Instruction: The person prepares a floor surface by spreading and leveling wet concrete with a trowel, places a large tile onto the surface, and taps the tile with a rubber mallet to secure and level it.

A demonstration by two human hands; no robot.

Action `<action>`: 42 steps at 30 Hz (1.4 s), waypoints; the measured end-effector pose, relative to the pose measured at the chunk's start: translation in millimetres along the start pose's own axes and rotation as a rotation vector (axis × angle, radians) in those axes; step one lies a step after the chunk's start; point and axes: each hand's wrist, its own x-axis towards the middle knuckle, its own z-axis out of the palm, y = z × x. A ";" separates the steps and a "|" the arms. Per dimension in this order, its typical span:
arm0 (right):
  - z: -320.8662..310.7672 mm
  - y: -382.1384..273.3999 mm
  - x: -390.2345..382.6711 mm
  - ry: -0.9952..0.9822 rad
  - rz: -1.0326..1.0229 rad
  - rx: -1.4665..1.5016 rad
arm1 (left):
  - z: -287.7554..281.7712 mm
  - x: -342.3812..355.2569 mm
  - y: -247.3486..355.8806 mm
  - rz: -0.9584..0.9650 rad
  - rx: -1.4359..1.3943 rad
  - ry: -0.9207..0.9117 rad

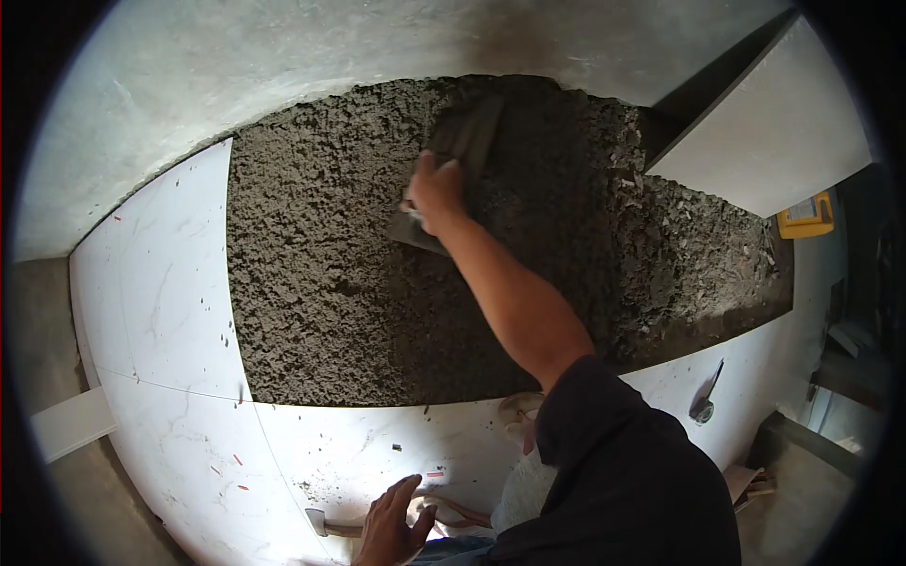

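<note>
My right hand (436, 196) reaches far out over a bed of dark grey mortar (311, 255) and grips a long flat trowel (477, 137). The blade lies against the mortar, its far end slightly blurred. Around the blade and to its right the mortar looks smoother and darker; on the left it is coarse and pitted. Low in the picture, my left hand (392, 528) is empty, with its fingers apart. Close beside it, a hammer-like tool (318, 522) with a wooden handle lies on the white tiles (377, 439).
A large pale slab (774, 123) leans over the bed's right end, near a yellow container (806, 217). Rough, crumbly mortar (698, 250) lies below the slab. A small dark tool (703, 407) rests on the right-hand tiles. Grey walls (396, 42) border the far side.
</note>
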 end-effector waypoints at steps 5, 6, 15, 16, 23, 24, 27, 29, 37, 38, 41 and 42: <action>-21.2 -24.2 19.5 0.293 -0.236 0.219 | -0.3 -1.4 4.9 0.001 -0.073 0.113; -12.8 -23.4 23.2 0.249 -0.160 0.208 | 2.5 -2.1 7.3 0.000 -0.046 0.050; 91.9 40.7 -1.8 0.130 -0.010 -0.091 | 7.0 -1.3 -5.1 -0.048 -0.050 0.070; 92.3 38.7 -1.1 0.139 -0.050 0.020 | 9.5 -2.5 -6.2 -0.042 -0.062 0.086; 128.6 43.8 -24.0 -0.178 0.081 -0.125 | 19.5 -10.6 -6.8 0.056 -0.010 -0.086; 132.5 44.1 -26.9 -0.126 0.040 -0.044 | 18.5 -11.3 -6.9 0.030 -0.041 -0.025; 140.1 44.6 -31.0 -0.099 0.055 -0.140 | 14.6 -12.2 -8.0 0.008 -0.101 0.075; 144.1 46.4 -32.4 -0.239 0.118 -0.173 | 15.2 -13.5 -9.3 -0.015 -0.061 -0.077; 164.0 65.7 -24.4 -0.420 0.148 -0.274 | 36.4 -12.5 -92.8 -0.255 -0.334 0.327; 166.2 69.3 -22.6 -0.400 0.154 -0.235 | 36.9 -6.9 -119.5 -0.407 -0.388 0.403; 169.3 73.7 -18.9 -0.471 0.162 -0.236 | 35.4 21.8 -195.2 -0.615 -0.253 0.760; 168.5 73.0 -18.4 -0.558 0.135 -0.279 | 29.8 39.3 -218.7 -0.657 -0.218 0.829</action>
